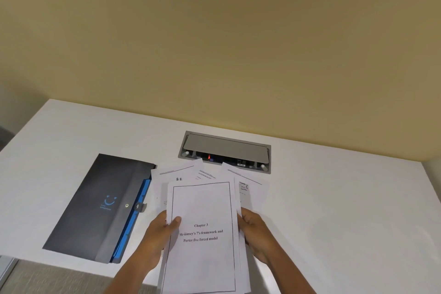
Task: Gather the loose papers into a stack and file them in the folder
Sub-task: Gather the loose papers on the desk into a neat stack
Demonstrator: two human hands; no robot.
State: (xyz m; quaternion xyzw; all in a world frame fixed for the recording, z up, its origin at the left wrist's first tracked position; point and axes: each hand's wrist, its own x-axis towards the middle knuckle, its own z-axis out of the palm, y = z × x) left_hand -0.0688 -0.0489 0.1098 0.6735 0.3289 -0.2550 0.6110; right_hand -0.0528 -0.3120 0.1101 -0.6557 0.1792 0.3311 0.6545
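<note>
Several white printed papers [202,210] are fanned unevenly above the white desk [334,198], the top sheet reading "Chapter 3". My left hand [160,234] grips their left edge, thumb on the top sheet. My right hand [255,231] grips their right edge. A dark grey folder [95,205] with blue inner pockets and a snap flap lies shut on the desk, just left of the papers.
A grey flip-lid socket box [224,150] is set into the desk right behind the papers. A yellow wall [214,43] rises behind the desk. The desk's near edge runs below the folder, with floor showing at the bottom left.
</note>
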